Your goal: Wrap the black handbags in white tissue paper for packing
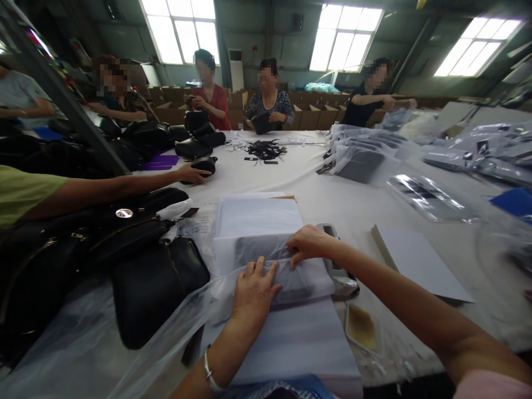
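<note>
A dark flat item (255,249) lies under translucent white wrapping (307,282) on stacked white sheets (286,338). My left hand (254,285) rests on the wrapping with its fingers spread, a bracelet at the wrist. Up and to the right, my right hand (305,245) has its fingers bent, pinching the wrapping's edge over the dark item. Beyond the wrapped item is another stack of white paper (257,216). A black bag (160,288) lies to the left of my left hand.
A person's hand (197,173) from the left touches a small black pouch (203,166). Several people sit across the table. Wrapped bags (359,160) stand back right, near a white board stack (419,260). A small tray (363,328) lies right of the sheets.
</note>
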`<state>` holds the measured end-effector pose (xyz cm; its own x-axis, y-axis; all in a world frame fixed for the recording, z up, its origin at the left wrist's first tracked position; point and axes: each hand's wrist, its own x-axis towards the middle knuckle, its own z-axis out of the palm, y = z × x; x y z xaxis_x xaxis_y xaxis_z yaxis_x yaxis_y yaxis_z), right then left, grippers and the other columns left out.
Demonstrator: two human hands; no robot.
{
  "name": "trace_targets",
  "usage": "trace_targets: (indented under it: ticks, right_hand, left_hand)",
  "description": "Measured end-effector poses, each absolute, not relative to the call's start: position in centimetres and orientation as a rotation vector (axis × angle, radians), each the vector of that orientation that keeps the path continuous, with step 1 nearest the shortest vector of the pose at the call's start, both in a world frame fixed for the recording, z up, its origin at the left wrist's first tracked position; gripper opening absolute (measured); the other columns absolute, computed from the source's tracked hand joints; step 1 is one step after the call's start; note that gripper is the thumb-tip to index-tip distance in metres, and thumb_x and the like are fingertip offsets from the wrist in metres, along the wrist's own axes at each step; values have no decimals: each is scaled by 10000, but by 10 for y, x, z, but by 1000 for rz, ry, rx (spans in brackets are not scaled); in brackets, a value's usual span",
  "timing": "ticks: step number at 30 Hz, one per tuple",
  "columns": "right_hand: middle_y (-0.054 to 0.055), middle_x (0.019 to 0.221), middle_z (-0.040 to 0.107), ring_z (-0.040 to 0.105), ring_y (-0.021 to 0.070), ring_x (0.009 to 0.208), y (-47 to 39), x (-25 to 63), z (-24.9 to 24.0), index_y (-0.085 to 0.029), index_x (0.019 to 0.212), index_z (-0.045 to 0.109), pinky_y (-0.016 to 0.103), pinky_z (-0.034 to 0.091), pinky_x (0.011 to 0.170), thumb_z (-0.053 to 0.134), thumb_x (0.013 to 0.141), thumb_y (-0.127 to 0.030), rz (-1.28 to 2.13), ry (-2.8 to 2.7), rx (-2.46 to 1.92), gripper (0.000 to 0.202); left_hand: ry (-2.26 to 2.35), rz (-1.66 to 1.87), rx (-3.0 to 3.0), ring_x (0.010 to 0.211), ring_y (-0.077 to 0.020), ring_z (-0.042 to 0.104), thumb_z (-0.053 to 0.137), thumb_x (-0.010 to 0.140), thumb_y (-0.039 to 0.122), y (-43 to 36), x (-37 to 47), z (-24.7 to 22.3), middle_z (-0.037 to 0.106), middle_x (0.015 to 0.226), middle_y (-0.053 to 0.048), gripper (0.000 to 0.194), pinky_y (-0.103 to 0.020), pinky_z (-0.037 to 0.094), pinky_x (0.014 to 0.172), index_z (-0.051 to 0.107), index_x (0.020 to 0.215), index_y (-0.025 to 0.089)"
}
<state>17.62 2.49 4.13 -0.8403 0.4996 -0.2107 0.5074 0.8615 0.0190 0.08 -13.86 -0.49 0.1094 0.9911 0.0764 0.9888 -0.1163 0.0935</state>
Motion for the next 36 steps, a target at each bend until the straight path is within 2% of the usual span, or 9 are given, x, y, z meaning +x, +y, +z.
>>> trace_targets:
  ticks: [5,8,11,13,17,21,25,30,36]
  right_hand:
    - [-3,692,721,653,182,672,33,193,30,-248,730,714,238,323,555,716,696,-692,-223,2815,1130,446]
    - [46,753,732,671,211,721,18,205,27,-230,810,721,264,378,594,605,873,-570,-68,2748,1535,365]
    - [86,944,744,682,229,865,-18,209,21,-207,1010,700,306,461,702,464,992,-396,34,2817,1728,302]
    - [77,1106,723,659,220,1017,-47,204,11,-211,1152,658,329,491,862,472,996,-360,-34,3042,1616,285]
    - [105,1378,587,515,261,1297,-93,189,-19,-168,1340,560,422,406,1107,560,954,-384,-151,3319,1263,442]
    - [124,1461,497,423,289,1379,-102,187,-40,-149,1404,504,495,382,1139,575,947,-358,-111,3318,1261,507]
    - [99,1471,489,415,272,1387,-97,193,-40,-204,1435,475,498,388,1142,571,952,-328,-159,3337,1206,508]
    - [73,1466,499,419,260,1385,-98,199,-34,-233,1432,480,492,392,1142,555,960,-284,-234,3332,1183,480]
    - [65,1459,510,430,245,1378,-99,201,-29,-239,1391,531,434,419,1129,564,955,-291,-290,3365,1165,441]
  left_hand:
    - [2087,206,2335,1123,-289,528,663,864,443,-138,1,-7,532,1376,-75,543,-405,515,825,509,1379,365]
    - [2090,228,2350,1111,-296,534,673,856,439,-138,2,-8,538,1364,-81,539,-408,520,812,524,1368,361]
    - [2086,263,2365,1105,-303,539,685,849,425,-139,3,-8,544,1355,-85,535,-410,526,800,538,1358,358]
    - [2090,294,2370,1105,-306,545,694,843,412,-140,4,-7,553,1346,-87,537,-409,534,796,544,1355,349]
    - [2055,422,2381,1097,-299,578,669,869,385,-142,-5,-8,597,1313,-93,528,-419,549,838,537,1371,288]
    - [1844,703,2366,1164,-248,602,537,961,301,-148,-29,-18,641,1293,-93,429,-395,531,974,523,1379,207]
    - [1674,901,2369,1225,-204,596,464,978,175,-159,-46,-32,627,1341,-69,365,-362,511,1036,571,1323,223]
    - [1712,1018,2363,1258,-230,573,502,969,207,-165,-49,-42,627,1341,-86,334,-414,491,1068,594,1290,208]
    - [1728,1056,2259,1207,-222,613,475,980,216,-158,-54,-44,657,1296,-73,318,-390,503,1048,613,1266,230]
